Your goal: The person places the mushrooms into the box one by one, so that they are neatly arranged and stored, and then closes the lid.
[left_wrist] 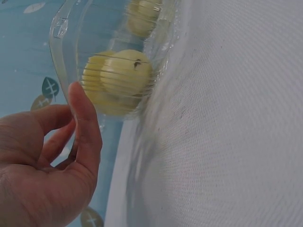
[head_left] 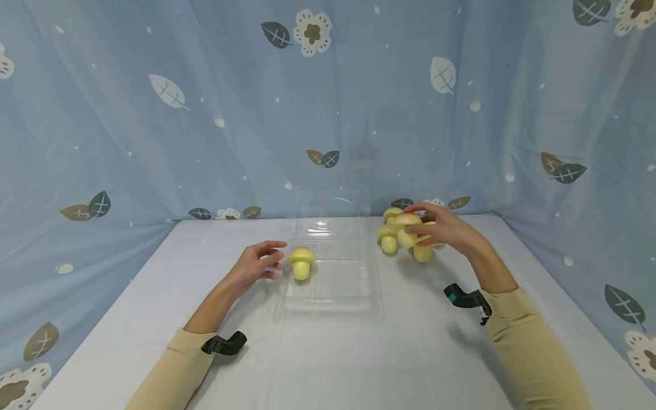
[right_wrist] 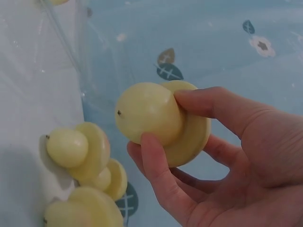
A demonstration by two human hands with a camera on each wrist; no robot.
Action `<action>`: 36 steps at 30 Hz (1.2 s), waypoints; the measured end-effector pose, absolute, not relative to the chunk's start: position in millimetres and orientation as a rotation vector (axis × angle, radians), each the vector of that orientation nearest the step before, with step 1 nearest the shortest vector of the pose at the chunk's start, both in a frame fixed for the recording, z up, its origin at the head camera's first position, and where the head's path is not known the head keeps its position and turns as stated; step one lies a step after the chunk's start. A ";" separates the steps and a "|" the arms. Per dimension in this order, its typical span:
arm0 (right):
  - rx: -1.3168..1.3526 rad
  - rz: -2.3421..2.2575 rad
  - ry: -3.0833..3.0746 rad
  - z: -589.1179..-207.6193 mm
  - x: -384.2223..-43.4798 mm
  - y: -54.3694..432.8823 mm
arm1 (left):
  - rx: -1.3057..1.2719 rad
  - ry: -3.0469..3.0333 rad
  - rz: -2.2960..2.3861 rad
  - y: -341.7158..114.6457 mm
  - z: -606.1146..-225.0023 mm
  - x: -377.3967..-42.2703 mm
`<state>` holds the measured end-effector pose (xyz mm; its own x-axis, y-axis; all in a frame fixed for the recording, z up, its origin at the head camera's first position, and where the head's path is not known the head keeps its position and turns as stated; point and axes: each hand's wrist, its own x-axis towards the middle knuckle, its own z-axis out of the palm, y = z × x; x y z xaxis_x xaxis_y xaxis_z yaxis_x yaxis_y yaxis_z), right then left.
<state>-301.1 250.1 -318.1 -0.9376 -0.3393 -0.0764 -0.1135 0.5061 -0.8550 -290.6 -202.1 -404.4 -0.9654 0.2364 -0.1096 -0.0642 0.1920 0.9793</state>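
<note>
My right hand (head_left: 441, 228) pinches a yellow toy mushroom (right_wrist: 149, 116) between thumb and fingers, raised over a group of similar mushrooms (head_left: 389, 239). In the right wrist view, its rounded stem faces left and its wider cap sits within the fingers. My left hand (head_left: 254, 263) is at the left side of a clear plastic clamshell box (head_left: 333, 304), fingers loosely bent, fingertips close to the rim. Inside the box, at its left, lies one yellow mushroom (head_left: 301, 263); it shows through the ribbed wall in the left wrist view (left_wrist: 125, 75).
The box's clear lid (head_left: 328, 210) stands raised at the back, near the blue leaf-patterned curtain (head_left: 230, 142). A white cloth (head_left: 328, 364) covers the table. Loose mushrooms (right_wrist: 68, 147) lie to the right of the box, near the table's back edge.
</note>
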 end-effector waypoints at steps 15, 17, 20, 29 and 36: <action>-0.404 -1.435 2.417 -312.3 -312.1 213.3 | 0.152 2.241 1.837 -200.4 -406.5 -290.2; -0.413 -1.434 2.409 -312.4 -312.9 209.2 | 0.150 2.249 1.834 -200.2 -405.9 -290.2; -0.394 -1.440 2.403 -313.0 -315.1 202.8 | 0.155 2.257 1.835 -199.9 -404.6 -290.3; -0.422 -1.460 2.369 -316.7 -317.3 184.7 | 0.166 2.262 1.838 -200.9 -404.5 -291.1; -0.420 -1.452 2.349 -323.2 -317.5 168.5 | 0.170 2.273 1.833 -200.8 -404.6 -290.9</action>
